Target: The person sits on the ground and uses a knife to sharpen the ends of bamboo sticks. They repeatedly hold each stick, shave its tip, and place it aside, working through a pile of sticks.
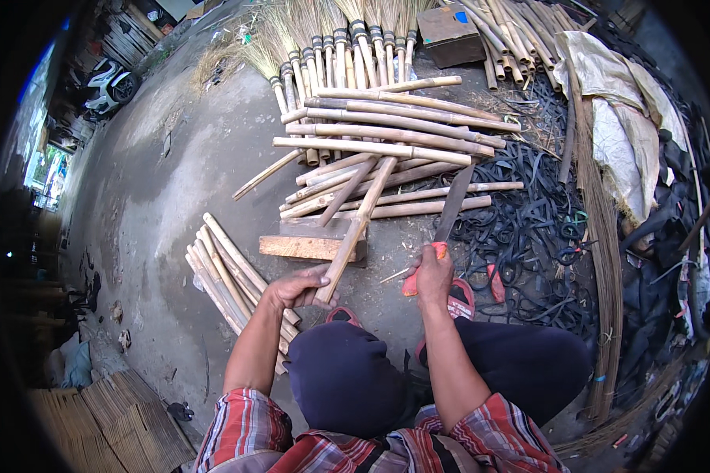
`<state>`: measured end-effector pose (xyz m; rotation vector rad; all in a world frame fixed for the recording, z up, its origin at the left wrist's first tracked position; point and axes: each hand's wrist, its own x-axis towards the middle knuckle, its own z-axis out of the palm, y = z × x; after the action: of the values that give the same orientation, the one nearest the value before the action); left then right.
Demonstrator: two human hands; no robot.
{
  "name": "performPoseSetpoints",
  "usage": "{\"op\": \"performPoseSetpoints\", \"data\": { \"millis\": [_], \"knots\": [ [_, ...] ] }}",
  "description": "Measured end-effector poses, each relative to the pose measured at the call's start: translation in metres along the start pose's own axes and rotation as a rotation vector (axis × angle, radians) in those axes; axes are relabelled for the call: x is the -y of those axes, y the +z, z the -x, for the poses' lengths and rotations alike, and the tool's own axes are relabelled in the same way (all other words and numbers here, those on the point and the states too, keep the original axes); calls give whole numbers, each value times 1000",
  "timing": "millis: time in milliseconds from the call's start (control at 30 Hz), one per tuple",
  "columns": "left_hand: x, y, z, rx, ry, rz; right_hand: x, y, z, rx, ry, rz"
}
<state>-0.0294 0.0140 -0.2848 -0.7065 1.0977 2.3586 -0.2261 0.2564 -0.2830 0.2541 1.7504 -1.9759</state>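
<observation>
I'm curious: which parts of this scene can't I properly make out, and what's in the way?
Head view: part of the red knife handle, covered by the right hand.
Head view: parts of the left hand, behind the bamboo stick.
Head view: most of the left sandal, covered by the trouser knee.
Head view: some broom bristles, cut off by the upper edge.

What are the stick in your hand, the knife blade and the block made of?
Stick: probably bamboo, plain tan, with what looks like a joint.
Knife blade: likely steel, dark grey, thin and flat.
Block: wood, seemingly unpainted, with a streaky tan side.
</observation>
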Motion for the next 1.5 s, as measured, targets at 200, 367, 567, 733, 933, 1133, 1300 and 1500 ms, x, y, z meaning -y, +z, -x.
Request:
{"op": "performPoseSetpoints", "data": {
  "millis": [200, 367, 567, 733, 933, 1133, 1300, 1500],
  "knots": [
    [63, 13, 57, -778, -151, -530, -9, -6, 2, -8, 348, -408],
    [83, 17, 123, -1041, 14, -1119, -26, 4, 12, 63, 537, -450],
    [97, 40, 219, -1025, -209, -1023, -39, 17, 20, 311, 660, -448],
    [131, 55, 231, -1134, -102, -1143, -32, 26, 37, 465, 635, -443],
    [137, 16, 174, -1190, 129, -1321, 19, 17, 50, 620, 395, -403],
    [32, 40, 109, -904, 189, -1322, 71, 16, 64, 636, 36, -229],
    [-101, 146, 81, -558, 808, -1295, 81, 35, 101, 571, -122, 140],
    [-129, 231, 63, -707, 1038, -1029, 70, 61, 132, 677, -144, 317]
  ]
}}
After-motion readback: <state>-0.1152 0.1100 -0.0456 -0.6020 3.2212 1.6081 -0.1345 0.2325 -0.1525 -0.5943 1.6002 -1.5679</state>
